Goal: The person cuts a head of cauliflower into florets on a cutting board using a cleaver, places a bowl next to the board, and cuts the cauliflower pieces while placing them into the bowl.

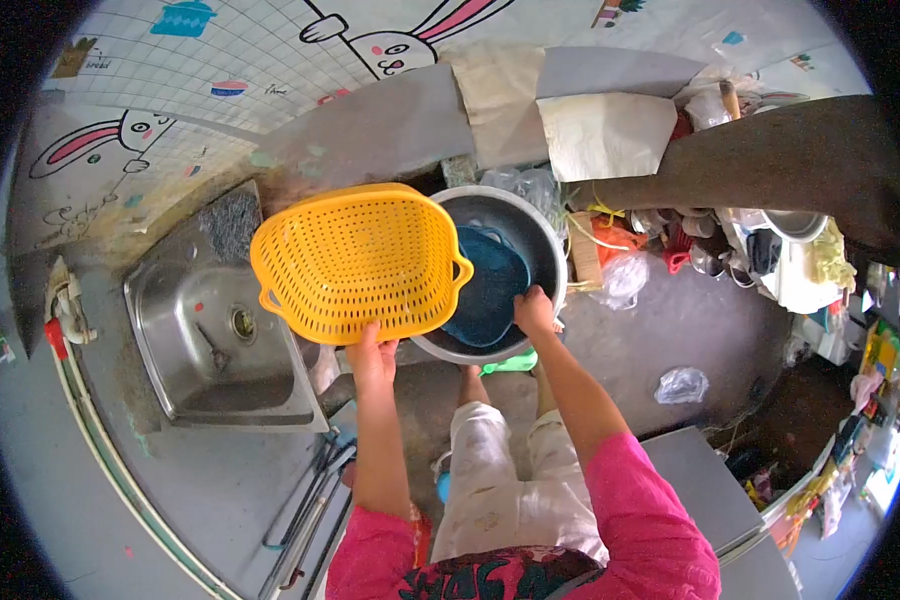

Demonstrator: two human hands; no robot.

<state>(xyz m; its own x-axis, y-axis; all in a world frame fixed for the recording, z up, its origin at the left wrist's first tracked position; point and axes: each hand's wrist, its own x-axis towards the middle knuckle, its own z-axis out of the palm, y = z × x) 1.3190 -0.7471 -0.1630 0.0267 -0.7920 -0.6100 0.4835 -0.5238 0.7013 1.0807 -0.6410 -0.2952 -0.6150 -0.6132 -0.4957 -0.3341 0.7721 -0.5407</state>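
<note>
My left hand [372,358] grips the near rim of a yellow plastic colander [365,262], thumb over the edge. The colander is tilted, its slotted inside facing me, and it overlaps the left part of a large metal basin [553,235]. Inside that basin sits a dark blue plastic basket [487,290], partly covered by the colander. My right hand [535,312] is closed on the right edge of the blue basket, near the basin's right rim. What lies under the colander is hidden.
To the left is a stainless steel sink [185,345] with a utensil lying in it. Clear plastic bags [625,278] and other kitchen items crowd the right. A crumpled plastic bag [682,385] lies on the floor. Long rods [310,505] lean below the sink.
</note>
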